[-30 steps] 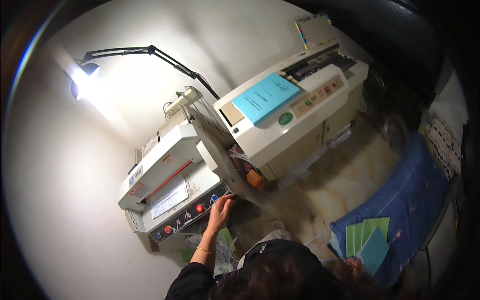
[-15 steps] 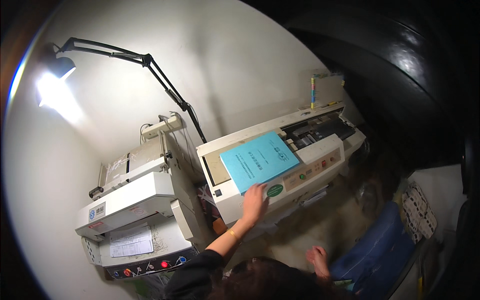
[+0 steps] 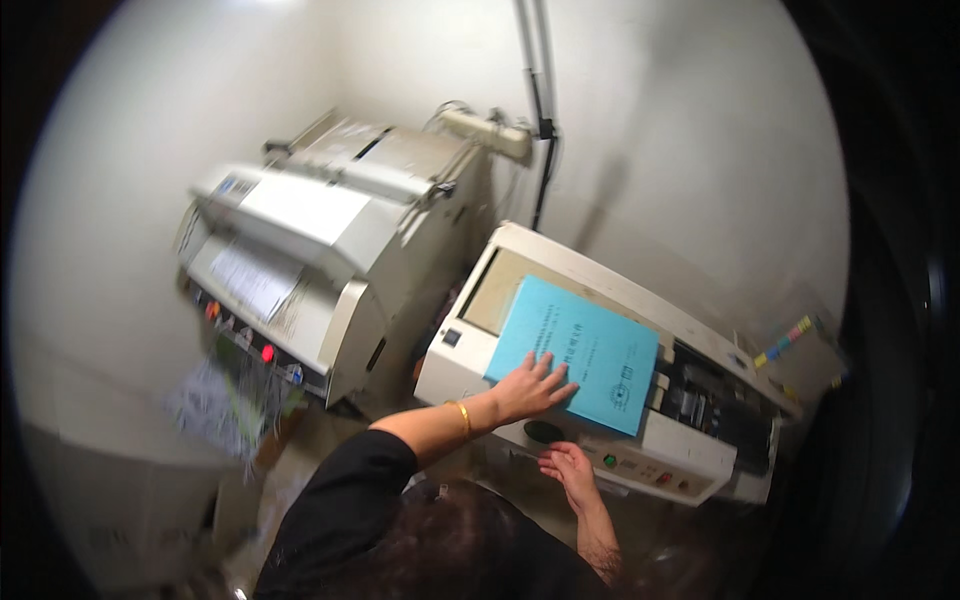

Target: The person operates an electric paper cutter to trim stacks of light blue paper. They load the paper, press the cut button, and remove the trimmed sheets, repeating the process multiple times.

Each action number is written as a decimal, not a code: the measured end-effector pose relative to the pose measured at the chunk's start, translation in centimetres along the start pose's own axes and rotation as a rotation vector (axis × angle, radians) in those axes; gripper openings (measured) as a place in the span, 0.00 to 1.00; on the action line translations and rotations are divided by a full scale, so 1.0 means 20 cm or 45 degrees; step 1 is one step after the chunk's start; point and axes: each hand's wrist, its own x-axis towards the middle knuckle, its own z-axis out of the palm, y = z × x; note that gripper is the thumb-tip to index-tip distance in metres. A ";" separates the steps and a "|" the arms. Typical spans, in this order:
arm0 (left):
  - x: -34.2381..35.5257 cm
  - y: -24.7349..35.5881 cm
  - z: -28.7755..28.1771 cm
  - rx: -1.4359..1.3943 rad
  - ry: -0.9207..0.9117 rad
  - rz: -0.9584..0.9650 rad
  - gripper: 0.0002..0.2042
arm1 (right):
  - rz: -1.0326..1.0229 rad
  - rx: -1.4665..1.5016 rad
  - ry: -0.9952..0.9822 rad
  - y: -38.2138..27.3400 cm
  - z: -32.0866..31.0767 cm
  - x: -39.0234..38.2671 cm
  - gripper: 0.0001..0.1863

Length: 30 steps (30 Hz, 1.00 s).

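Observation:
A stack of blue-covered booklets (image 3: 600, 345) lies on top of a long cream-coloured machine (image 3: 480, 372), dark print on its upper cover. My left hand (image 3: 532, 388), a gold band at its wrist, rests on the near left part of the cover with its fingers spread. Just in front of the machine's front panel is my right hand (image 3: 570, 470), below a dark green oval label (image 3: 543, 431). Its fingers are loosely stretched out, and nothing shows in them. A dark mechanism (image 3: 700, 390) sits in the machine to the right of the booklets.
To the left stands a second cream machine (image 3: 300, 215) with printed sheets (image 3: 255, 278) on its bed and coloured buttons (image 3: 267, 353) along its front. A power strip (image 3: 487, 133) and a black lamp arm (image 3: 545, 130) are behind. Clear plastic bags hang at lower left.
The view has swung left and tilted. My left hand has moved from the booklets' near edge onto the cover. My right hand has come up beside the machine's front.

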 end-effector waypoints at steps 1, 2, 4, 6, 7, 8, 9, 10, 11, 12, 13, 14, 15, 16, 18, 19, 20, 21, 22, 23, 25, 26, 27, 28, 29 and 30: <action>0.01 0.00 0.06 0.021 0.149 0.034 0.19 | 0.008 -0.031 -0.086 -0.03 -0.02 0.06 0.13; 0.04 -0.02 0.02 0.027 0.175 0.082 0.18 | -0.003 -0.039 -0.085 -0.10 0.00 0.09 0.12; 0.10 -0.04 0.01 0.097 0.225 0.125 0.16 | -0.094 -0.097 -0.078 -0.14 0.01 0.17 0.09; 0.20 -0.06 -0.07 -0.031 0.132 0.115 0.13 | -0.191 0.126 -0.141 -0.18 0.04 0.23 0.13; 0.26 -0.07 -0.14 -0.144 0.004 0.104 0.12 | -0.124 0.360 -0.128 -0.23 0.04 0.25 0.14; 0.30 -0.09 -0.21 -0.256 -0.131 0.085 0.12 | -0.044 0.597 -0.121 -0.31 0.09 0.27 0.15; 0.37 -0.10 -0.24 -0.175 -0.127 0.156 0.11 | -0.141 0.688 -0.128 -0.32 0.06 0.33 0.17; 0.45 -0.11 -0.26 -0.096 -0.122 0.227 0.11 | -0.238 0.779 -0.134 -0.31 0.01 0.42 0.18; 0.50 -0.10 -0.34 -0.163 -0.244 0.189 0.10 | -0.415 0.695 -0.237 -0.29 -0.06 0.53 0.19; 0.48 -0.10 -0.42 -0.147 -0.316 0.111 0.10 | -0.430 0.690 -0.376 -0.36 0.05 0.52 0.20; 0.50 -0.10 -0.47 -0.133 -0.352 0.063 0.10 | -0.422 0.518 -0.385 -0.40 0.12 0.50 0.21; 0.51 -0.11 -0.53 -0.118 -0.391 0.018 0.10 | -0.423 0.350 -0.396 -0.45 0.19 0.48 0.22; 0.50 -0.11 -0.64 -0.143 -0.438 -0.090 0.10 | -0.434 0.183 -0.403 -0.48 0.24 0.47 0.23; 0.53 -0.12 -0.73 -0.198 -0.448 -0.154 0.10 | -0.466 -0.006 -0.352 -0.52 0.23 0.48 0.25; 0.49 -0.13 -0.94 -0.339 -0.532 -0.351 0.11 | -0.376 -0.120 -0.429 -0.48 0.22 0.49 0.27; 0.48 -0.17 -1.01 -0.448 -0.547 -0.396 0.12 | -0.305 -0.075 -0.463 -0.45 0.12 0.53 0.27; 0.44 -0.21 -1.08 -0.558 -0.584 -0.468 0.13 | -0.215 0.091 -0.518 -0.37 0.10 0.54 0.28; 0.36 -0.21 -1.20 -0.618 -0.573 -0.617 0.15 | -0.094 0.267 -0.613 -0.28 0.12 0.52 0.28; 0.30 -0.21 -1.30 -0.663 -0.533 -0.731 0.16 | -0.010 0.539 -0.679 -0.21 0.17 0.49 0.29; 0.24 -0.21 -1.39 -0.703 -0.526 -0.872 0.17 | 0.073 0.812 -0.729 -0.16 0.22 0.47 0.29; 0.04 -0.21 -1.55 -0.782 -0.556 -1.105 0.17 | 0.047 0.572 -0.849 -0.16 0.45 0.34 0.30; -0.08 -0.21 -1.61 -0.806 -0.525 -1.203 0.17 | 0.016 0.444 -0.897 -0.19 0.56 0.27 0.31; -0.21 -0.20 -1.65 -0.813 -0.443 -1.293 0.19 | 0.104 0.432 -0.777 -0.25 0.65 0.22 0.35; -0.39 -0.18 -1.69 -0.814 -0.370 -1.438 0.20 | 0.201 0.512 -0.805 -0.24 0.74 0.19 0.36; -0.53 -0.16 -1.75 -0.901 -0.324 -1.598 0.20 | 0.275 0.590 -0.810 -0.25 0.80 0.17 0.37; -0.67 -0.14 -1.82 -0.989 -0.275 -1.755 0.21 | 0.349 0.668 -0.811 -0.28 0.87 0.12 0.38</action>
